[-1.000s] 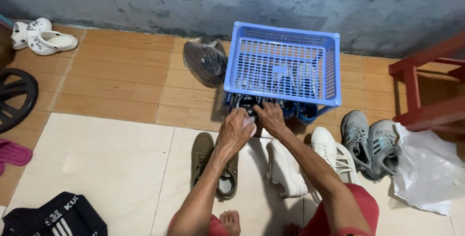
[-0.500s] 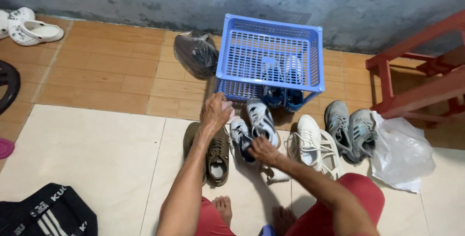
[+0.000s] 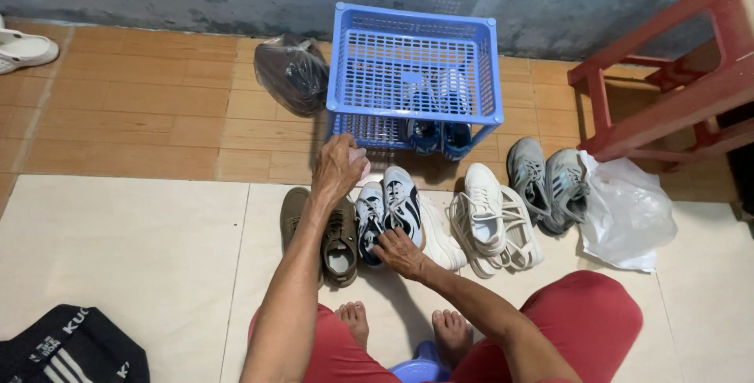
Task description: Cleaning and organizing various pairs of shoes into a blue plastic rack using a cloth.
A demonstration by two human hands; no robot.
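- The right hand [image 3: 399, 251] lies on the heels of a pair of black-and-white sneakers [image 3: 389, 208] standing on the pale floor tile, fingers curled onto them
- The left hand [image 3: 339, 166] hovers just in front of the blue plastic rack [image 3: 414, 76], closed round something small and pale; what it is cannot be told
- Olive shoes [image 3: 339, 235] stand just left of the sneakers, white shoes [image 3: 488, 218] just right, grey shoes [image 3: 546, 183] further right
- A crumpled clear plastic bag [image 3: 628, 214] lies beside the grey shoes, under a red wooden frame [image 3: 667, 84]
- A dark plastic-wrapped bundle [image 3: 292, 75] rests left of the rack by the wall
- A black bag with white lettering [image 3: 71, 348] sits at the lower left
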